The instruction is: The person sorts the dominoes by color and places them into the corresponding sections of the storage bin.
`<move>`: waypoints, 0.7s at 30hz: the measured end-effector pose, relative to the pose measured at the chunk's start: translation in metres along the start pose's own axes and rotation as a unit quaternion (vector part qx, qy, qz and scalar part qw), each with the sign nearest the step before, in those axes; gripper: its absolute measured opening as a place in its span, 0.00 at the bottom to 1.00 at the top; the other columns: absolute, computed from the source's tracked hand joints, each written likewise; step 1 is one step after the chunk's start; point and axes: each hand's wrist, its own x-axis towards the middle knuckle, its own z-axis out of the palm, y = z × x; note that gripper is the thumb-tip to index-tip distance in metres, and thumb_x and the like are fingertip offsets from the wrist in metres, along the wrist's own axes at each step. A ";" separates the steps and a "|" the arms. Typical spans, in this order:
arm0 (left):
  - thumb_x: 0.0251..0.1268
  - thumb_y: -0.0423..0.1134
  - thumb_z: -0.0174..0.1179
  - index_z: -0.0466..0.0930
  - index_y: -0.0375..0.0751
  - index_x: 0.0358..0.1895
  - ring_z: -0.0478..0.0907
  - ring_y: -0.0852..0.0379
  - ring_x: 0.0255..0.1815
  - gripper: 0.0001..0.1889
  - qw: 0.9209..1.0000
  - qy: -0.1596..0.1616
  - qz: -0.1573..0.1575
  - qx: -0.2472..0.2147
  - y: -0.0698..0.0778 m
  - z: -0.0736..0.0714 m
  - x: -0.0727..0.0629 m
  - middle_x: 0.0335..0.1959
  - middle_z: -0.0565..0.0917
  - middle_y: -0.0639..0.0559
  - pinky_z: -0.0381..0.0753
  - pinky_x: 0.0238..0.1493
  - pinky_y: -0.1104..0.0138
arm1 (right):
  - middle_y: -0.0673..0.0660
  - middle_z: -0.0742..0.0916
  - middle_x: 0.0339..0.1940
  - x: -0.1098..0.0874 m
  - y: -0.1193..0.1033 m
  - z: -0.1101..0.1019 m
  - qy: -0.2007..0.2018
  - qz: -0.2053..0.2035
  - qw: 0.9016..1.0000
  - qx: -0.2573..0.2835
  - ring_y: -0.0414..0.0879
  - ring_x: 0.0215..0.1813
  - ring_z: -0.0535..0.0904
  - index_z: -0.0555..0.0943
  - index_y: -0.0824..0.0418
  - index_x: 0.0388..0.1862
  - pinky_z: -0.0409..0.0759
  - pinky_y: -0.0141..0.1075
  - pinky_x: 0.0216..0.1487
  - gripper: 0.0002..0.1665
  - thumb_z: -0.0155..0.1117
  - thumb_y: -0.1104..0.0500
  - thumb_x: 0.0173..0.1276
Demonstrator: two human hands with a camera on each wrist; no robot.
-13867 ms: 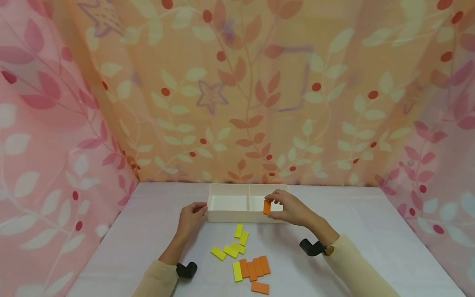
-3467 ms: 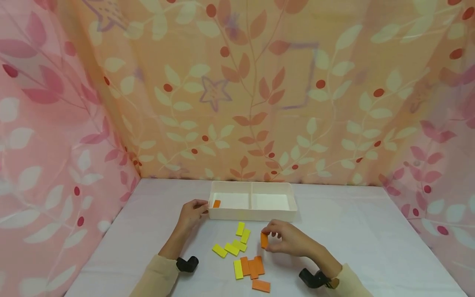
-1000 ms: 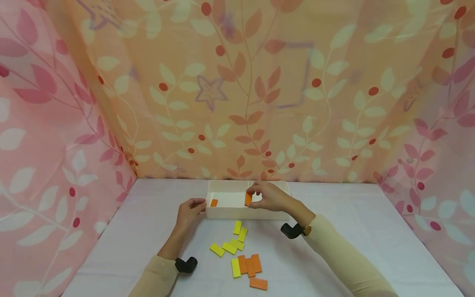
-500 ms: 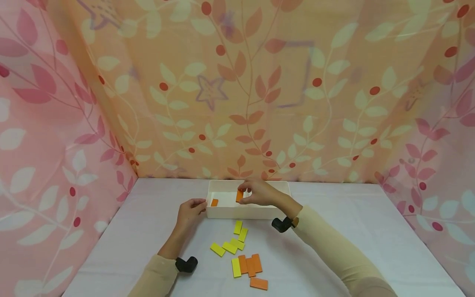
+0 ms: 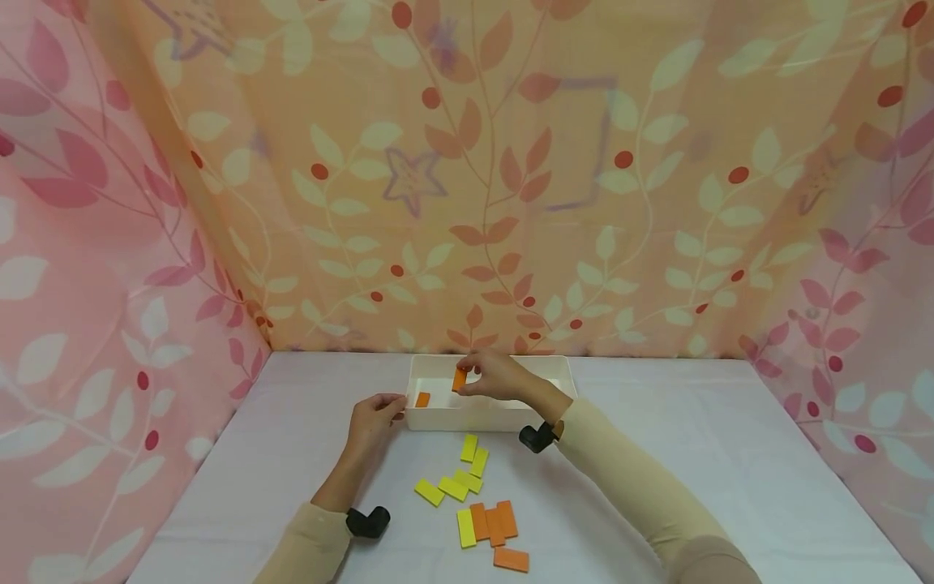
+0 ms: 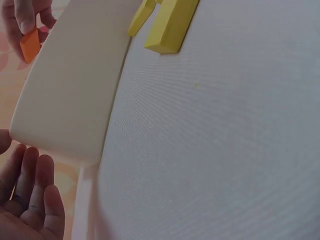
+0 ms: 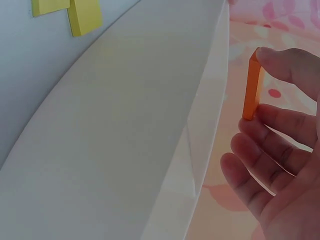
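My right hand (image 5: 503,377) pinches an orange domino-like block (image 7: 253,87) on end between thumb and fingertips, above the left compartment of a white two-part box (image 5: 467,419). Inside that compartment, near its left end, lies another orange block (image 5: 422,400). My left hand (image 5: 370,422) is at the box's left end, its fingers extended and the tips touching the end wall. In the left wrist view the thumb is partly cut off. My right hand and forearm hide the divider and part of the right compartment.
In front of the box several yellow blocks (image 5: 453,488) lie loose on the white-covered table (image 5: 657,487). Nearer me, one yellow block (image 5: 466,529) lies beside several orange blocks (image 5: 495,526). Patterned cloth (image 5: 467,203) rises behind and at both sides.
One orange block has come to lie in the left compartment. My right hand has lifted another from the table group and carried it leftward over the box. My left hand has stayed at the box's end.
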 end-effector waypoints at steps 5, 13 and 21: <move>0.67 0.42 0.60 0.83 0.32 0.47 0.82 0.54 0.39 0.15 1.000 0.001 -0.004 0.004 0.000 0.000 0.001 0.44 0.85 0.40 0.82 0.45 0.61 | 0.56 0.82 0.46 0.009 -0.002 0.004 0.001 0.000 1.000 -0.018 0.50 0.49 0.78 0.83 0.61 0.54 0.78 0.39 0.50 0.24 0.73 0.53 0.59; 0.67 0.41 0.61 0.83 0.31 0.46 0.81 0.56 0.36 0.14 1.000 -0.003 0.003 0.005 -0.003 0.000 0.001 0.41 0.85 0.40 0.82 0.41 0.63 | 0.55 0.86 0.41 0.025 -0.002 0.019 0.004 -0.046 0.998 -0.043 0.48 0.42 0.78 0.84 0.61 0.41 0.78 0.38 0.48 0.15 0.74 0.55 0.57; 0.69 0.41 0.59 0.83 0.33 0.46 0.82 0.54 0.38 0.13 0.999 -0.004 0.015 0.030 -0.001 0.000 0.003 0.42 0.85 0.41 0.79 0.38 0.68 | 0.58 0.84 0.46 0.042 -0.006 0.027 -0.014 -0.009 0.999 -0.034 0.49 0.45 0.77 0.85 0.63 0.42 0.77 0.42 0.54 0.17 0.74 0.55 0.57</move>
